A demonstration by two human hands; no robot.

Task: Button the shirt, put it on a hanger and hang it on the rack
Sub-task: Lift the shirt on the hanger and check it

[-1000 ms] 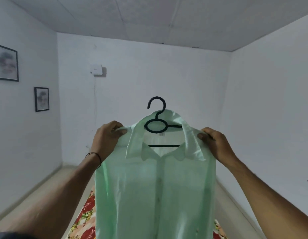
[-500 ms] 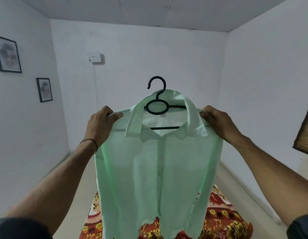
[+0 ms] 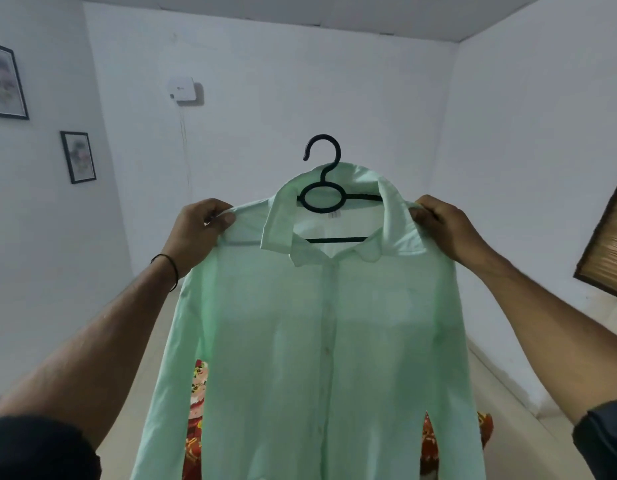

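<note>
The shirt (image 3: 317, 323) is on the hanger (image 3: 322, 185) and is held up in the air in front of the person. Its collar wraps the hanger's neck and the black hook stands clear above it. The left hand (image 3: 196, 233) pinches the shoulder seam to the left of the hanger, thumb in front and fingers curled behind the cloth. The right hand (image 3: 449, 230) pinches the other shoulder to the right of the hanger in the same way. Compared with a second ago the grip is the same, but the hanger now sits higher against the back wall and more of the shirt's front shows below it. A brown-framed panel (image 3: 608, 244), absent a second ago, now shows far to the right of the hanger. The patterned cloth (image 3: 196, 420) shows well below the hanger, behind the hanging sleeves. This suggests the person is lifting the shirt and turning with it rather than adjusting it. The front looks closed down its line of buttons, so the buttoning and the hanger steps seem done. What remains is getting the hook over the rack, which is nowhere in view yet. With both hands on the shoulders, the hook is free to catch a rail.
</note>
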